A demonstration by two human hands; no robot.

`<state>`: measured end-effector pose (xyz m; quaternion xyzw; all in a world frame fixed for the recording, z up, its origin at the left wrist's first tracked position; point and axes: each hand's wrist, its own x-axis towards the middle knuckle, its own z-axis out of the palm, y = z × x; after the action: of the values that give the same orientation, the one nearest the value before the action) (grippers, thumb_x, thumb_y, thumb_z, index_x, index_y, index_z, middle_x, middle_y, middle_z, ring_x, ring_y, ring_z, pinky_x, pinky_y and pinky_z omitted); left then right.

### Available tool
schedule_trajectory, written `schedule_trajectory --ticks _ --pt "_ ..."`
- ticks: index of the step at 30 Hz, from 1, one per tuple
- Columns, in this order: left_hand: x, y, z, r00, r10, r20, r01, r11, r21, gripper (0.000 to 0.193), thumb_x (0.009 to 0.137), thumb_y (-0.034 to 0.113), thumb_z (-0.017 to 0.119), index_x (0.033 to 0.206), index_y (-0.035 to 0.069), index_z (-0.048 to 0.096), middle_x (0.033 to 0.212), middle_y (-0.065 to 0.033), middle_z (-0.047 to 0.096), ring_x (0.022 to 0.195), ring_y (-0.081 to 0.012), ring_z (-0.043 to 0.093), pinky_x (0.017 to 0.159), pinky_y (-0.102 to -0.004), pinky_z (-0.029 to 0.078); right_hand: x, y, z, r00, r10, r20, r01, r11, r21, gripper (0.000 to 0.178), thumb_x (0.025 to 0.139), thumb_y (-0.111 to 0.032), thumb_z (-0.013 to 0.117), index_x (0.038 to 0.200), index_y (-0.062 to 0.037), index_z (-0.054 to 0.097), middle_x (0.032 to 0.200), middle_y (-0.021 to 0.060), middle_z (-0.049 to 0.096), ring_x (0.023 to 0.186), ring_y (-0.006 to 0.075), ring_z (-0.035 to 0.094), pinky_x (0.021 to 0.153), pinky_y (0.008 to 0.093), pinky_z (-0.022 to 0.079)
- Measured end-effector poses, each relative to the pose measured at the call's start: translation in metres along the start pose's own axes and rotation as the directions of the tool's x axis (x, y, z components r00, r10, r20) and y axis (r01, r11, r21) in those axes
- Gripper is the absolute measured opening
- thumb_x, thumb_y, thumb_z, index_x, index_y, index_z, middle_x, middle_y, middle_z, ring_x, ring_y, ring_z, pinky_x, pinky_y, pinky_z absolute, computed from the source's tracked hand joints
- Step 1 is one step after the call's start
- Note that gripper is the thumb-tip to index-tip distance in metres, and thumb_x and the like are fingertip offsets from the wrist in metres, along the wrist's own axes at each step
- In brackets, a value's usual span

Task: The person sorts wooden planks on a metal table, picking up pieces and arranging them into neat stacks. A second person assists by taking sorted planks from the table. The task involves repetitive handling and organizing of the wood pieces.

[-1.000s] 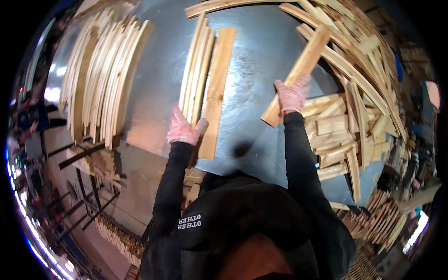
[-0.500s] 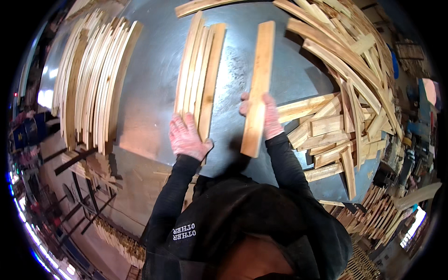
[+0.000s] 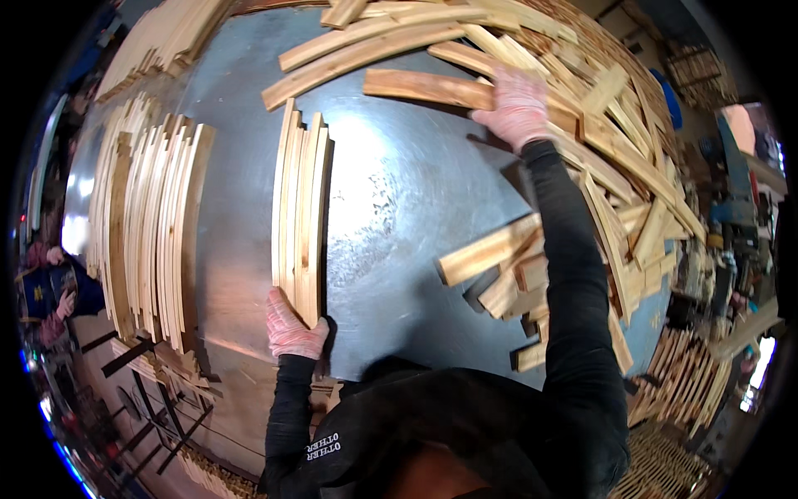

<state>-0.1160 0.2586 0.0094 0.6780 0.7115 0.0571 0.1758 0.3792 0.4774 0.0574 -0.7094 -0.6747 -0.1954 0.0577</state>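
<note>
A narrow bundle of pale wooden strips (image 3: 299,200) stands lengthwise on a grey metal table (image 3: 237,208). My left hand (image 3: 295,333) is wrapped round the bundle's near end, fingers on its left side and thumb on its right. Both hands wear thin, pinkish gloves. Farther off to the right, my right hand (image 3: 515,108) reaches over a loose pile of strips. It grips the right end of a brown wooden strip (image 3: 420,87) lying crosswise; some of its fingertips are hidden among the wood.
A wider row of strips (image 3: 158,233) stands at the left, with another stack (image 3: 162,50) beyond it. Loose wooden pieces (image 3: 632,166) heap along the right side, and short ones (image 3: 490,249) lie near my right forearm. Another person's hands (image 3: 62,303) show at the far left.
My right hand has let go of the strip it held beside the bundle and moved far right to the pile. My left hand stays at the bundle's near end. The view has shifted.
</note>
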Motion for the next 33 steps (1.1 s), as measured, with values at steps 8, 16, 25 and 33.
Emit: schedule_trajectory --ticks 8,16,25,33 --pt "0.021 0.004 -0.032 0.962 -0.211 0.173 0.201 0.977 0.076 0.108 0.065 0.037 0.076 0.150 0.003 0.019 0.133 -0.0291 0.044 0.122 -0.0415 0.047 0.105 -0.0473 0.038 0.053 -0.023 0.052 0.832 0.101 0.545 -0.016 0.987 -0.158 0.058 0.070 -0.022 0.072 0.125 -0.0120 0.056 0.117 0.0148 0.063 0.107 0.0333 0.063 0.089 0.0440 0.052" --pt "0.015 -0.005 -0.034 0.985 -0.140 0.105 0.127 0.984 0.124 0.115 0.064 0.053 0.077 0.150 0.002 0.020 0.140 -0.0269 0.041 0.123 -0.0404 0.047 0.102 -0.0449 0.039 0.040 -0.043 0.007 0.561 -0.197 0.804 0.226 0.971 0.080 0.037 0.084 -0.023 0.055 0.116 -0.0058 0.061 0.113 0.0221 0.065 0.106 0.0376 0.062 0.090 0.0446 0.050" --pt "-0.010 -0.107 -0.023 0.981 -0.147 0.130 0.187 0.899 -0.396 0.079 0.091 0.036 0.065 0.148 -0.002 0.025 0.141 -0.0258 0.047 0.128 -0.0322 0.049 0.105 -0.0356 0.040 -0.007 -0.088 -0.028 0.378 -0.237 0.895 -0.298 0.884 0.360 0.050 0.085 -0.042 0.061 0.110 0.0018 0.064 0.095 0.0176 0.068 0.092 0.0269 0.065 0.085 0.0347 0.048" --pt "-0.013 -0.111 -0.022 0.913 -0.148 0.379 0.322 0.833 -0.450 0.056 0.096 0.036 0.057 0.138 0.001 0.047 0.126 -0.0192 0.061 0.118 -0.0255 0.058 0.100 -0.0336 0.043 -0.099 -0.223 -0.012 0.518 -0.267 0.812 -0.304 0.830 0.467 0.069 0.092 -0.064 0.043 0.113 -0.0011 0.063 0.097 0.0238 0.068 0.097 0.0396 0.064 0.088 0.0416 0.048"
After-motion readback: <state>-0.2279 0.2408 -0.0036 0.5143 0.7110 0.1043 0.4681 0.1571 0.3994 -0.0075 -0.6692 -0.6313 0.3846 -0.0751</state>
